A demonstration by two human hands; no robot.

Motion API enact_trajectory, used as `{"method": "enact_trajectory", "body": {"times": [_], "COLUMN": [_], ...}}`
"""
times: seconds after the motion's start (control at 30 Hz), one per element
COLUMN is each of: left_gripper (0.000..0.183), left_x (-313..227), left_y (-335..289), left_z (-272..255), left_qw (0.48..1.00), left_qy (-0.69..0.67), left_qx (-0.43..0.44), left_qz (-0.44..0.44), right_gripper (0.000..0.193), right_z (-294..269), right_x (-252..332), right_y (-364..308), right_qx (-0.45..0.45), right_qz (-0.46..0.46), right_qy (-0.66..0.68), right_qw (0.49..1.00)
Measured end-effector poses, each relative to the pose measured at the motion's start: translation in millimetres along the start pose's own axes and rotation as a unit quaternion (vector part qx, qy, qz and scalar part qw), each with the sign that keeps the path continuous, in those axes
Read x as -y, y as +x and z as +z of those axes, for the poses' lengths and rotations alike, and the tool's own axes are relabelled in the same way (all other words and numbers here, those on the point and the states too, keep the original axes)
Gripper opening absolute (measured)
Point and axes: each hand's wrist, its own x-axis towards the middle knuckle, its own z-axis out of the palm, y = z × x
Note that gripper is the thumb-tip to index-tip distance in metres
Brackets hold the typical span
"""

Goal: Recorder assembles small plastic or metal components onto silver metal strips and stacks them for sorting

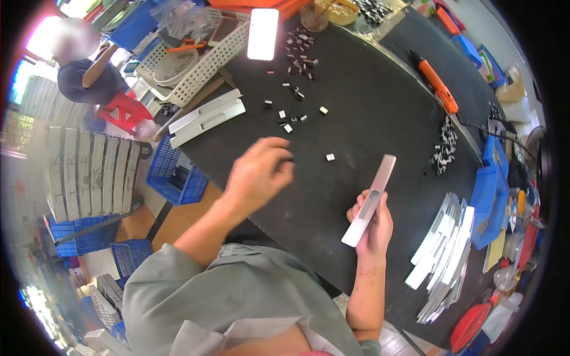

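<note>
My right hand [374, 224] is wrapped round a long silver metal strip [380, 178], held tilted above the black table. A small dark slot shows near the strip's middle. To the left, my left hand [259, 171] hovers over the table with curled fingers, thumb and forefinger close together. Something small and dark seems to sit at their tips, too indistinct to name. Small black-and-white blocks lie beyond that hand, among them a white-topped block [330, 157] between the two hands. A pair of silver metal strips [208, 117] rests at the table's left edge.
Stacked silver strips [442, 255] lie at the right, near a blue bin [490, 204] and a pile of small parts [444, 145]. An orange power screwdriver [436, 85], a lit phone [263, 34] and a white basket [199, 71] are farther off. Another person [89, 77] is at far left.
</note>
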Motion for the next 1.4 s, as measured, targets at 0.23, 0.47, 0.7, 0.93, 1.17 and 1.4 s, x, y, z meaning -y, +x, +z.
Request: {"method": "enact_trajectory", "body": {"times": [0.23, 0.47, 0.7, 0.93, 1.17, 1.4], "left_gripper": [0.045, 0.056, 0.032, 0.022, 0.026, 0.009], "left_x": [48, -37, -93, -66, -52, -73], "left_y": [1, -10, 45, 68, 59, 65], "left_z": [-54, 37, -15, 53, 68, 62], "left_qw": [0.983, 0.912, 0.939, 0.988, 0.928, 0.965], "left_qy": [0.169, -0.265, -0.276, -0.041, -0.364, -0.241], "left_qx": [-0.057, 0.175, -0.179, 0.004, 0.075, 0.088], "left_qz": [0.031, 0.26, 0.098, 0.151, -0.026, 0.047], "right_gripper": [0.034, 0.046, 0.038, 0.035, 0.044, 0.043], "right_z": [2, 6, 9, 21, 17, 16], "right_x": [-11, -39, -17, -13, -19, -23], "right_y": [-5, -10, -6, -13, -15, -11], "right_qx": [0.083, 0.085, 0.229, 0.38, 0.365, 0.364], "right_qz": [0.011, 0.006, 0.075, 0.215, 0.177, 0.191], "right_qy": [0.12, 0.05, -0.074, -0.235, -0.316, -0.32], "right_qw": [0.989, 0.995, 0.968, 0.868, 0.858, 0.854]}}
